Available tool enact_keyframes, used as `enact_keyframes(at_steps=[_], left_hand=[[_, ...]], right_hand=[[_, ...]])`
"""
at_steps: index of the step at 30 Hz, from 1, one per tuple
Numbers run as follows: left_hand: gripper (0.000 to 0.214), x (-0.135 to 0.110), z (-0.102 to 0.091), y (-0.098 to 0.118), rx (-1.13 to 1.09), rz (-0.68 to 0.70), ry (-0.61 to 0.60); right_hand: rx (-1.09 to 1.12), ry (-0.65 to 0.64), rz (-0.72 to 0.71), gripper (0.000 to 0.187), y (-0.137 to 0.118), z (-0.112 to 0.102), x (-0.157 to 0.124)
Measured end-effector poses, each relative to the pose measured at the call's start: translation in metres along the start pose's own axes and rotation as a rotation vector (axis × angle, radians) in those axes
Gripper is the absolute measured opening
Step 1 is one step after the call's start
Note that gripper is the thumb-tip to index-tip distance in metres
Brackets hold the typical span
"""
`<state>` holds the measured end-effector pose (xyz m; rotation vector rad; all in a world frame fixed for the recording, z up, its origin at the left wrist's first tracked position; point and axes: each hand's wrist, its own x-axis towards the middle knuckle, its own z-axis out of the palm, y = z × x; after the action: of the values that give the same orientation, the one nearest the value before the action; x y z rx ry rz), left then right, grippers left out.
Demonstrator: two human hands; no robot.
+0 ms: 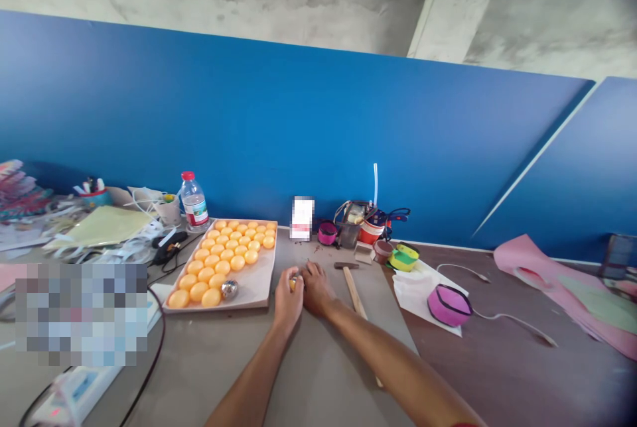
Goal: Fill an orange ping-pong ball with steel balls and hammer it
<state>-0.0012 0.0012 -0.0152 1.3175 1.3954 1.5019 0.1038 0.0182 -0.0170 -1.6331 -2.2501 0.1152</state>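
Both my hands meet on the grey table just right of a tray. My left hand (287, 294) is closed around a small yellow-orange ball (293, 283), of which only a sliver shows. My right hand (314, 286) is curled beside it, its fingers pressed against the same ball. The shallow tray (259, 284) holds several orange balls (226, 258) in rows and one shiny silver ball (229, 290) near its front. A wooden-handled hammer (354, 289) lies on the table just right of my right hand.
A water bottle (194, 202) stands behind the tray. Pots, cups and tape rolls (368, 231) crowd the blue wall. A purple round item (448, 305) lies on white paper at right, pink sheets (557, 284) farther right. Papers, cables and a power strip (74, 387) fill the left.
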Motion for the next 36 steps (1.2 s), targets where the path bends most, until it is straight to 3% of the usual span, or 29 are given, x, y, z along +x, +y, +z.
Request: enact_keyframes(at_steps=[3,9,14,18,24,30,36], left_hand=[[0.021,0.0,0.0,-0.002,-0.016,0.012,0.003],[0.021,0.0,-0.002,-0.004,0.013,0.028,0.006],[0.023,0.0,-0.002,-0.002,0.095,0.053,-0.027],[0.026,-0.001,-0.001,-0.001,0.139,0.046,-0.061],[0.023,-0.004,-0.004,0.001,0.145,0.075,-0.084],[0.029,-0.009,-0.006,0.007,0.073,0.037,-0.118],[0.026,-0.007,-0.004,0.01,-0.138,-0.068,-0.069]], right_hand=[[0.012,0.061,-0.064,0.02,0.001,0.005,-0.003],[0.05,0.12,-0.083,0.019,0.0,0.008,-0.01],[0.117,0.108,-0.057,0.014,0.004,-0.008,-0.024],[0.198,0.166,-0.021,0.022,0.009,-0.027,-0.041],[0.008,0.089,0.069,0.025,0.012,-0.035,-0.057],[0.006,0.064,0.079,0.017,0.01,-0.028,-0.051],[0.239,0.156,0.082,0.02,0.016,-0.026,-0.047]])
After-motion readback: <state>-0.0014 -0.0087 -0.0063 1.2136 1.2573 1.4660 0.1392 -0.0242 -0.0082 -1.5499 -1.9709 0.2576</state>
